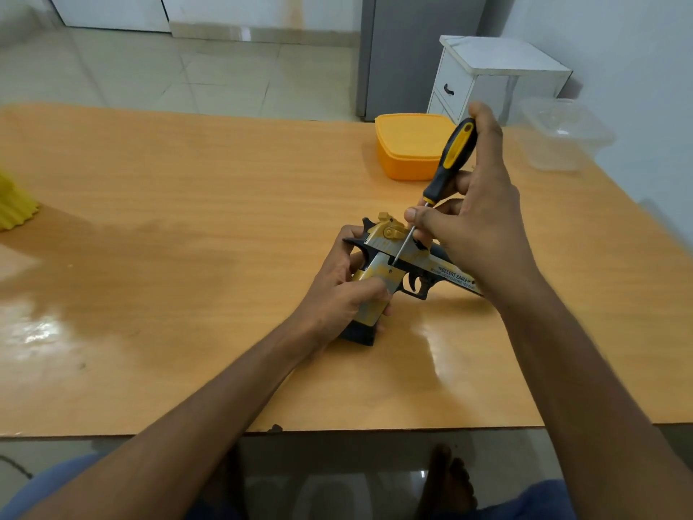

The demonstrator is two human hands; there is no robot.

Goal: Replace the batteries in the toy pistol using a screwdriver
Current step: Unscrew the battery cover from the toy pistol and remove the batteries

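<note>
On the worktop [187, 227], left hand [337, 290] clasps the toy pistol [397, 268] handle — right hand [472, 219] grasps the screwdriver [448, 163], tip seemingly at a screw.

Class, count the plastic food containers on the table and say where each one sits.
2. The orange lidded container sits at the table's far edge, behind the screwdriver. The clear container sits at the far right corner. None seems hidden.

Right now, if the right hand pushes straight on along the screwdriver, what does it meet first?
Probably the toy pistol: the right hand aims the screwdriver down-left, tip at the frame above the handle held by the left hand.
</note>
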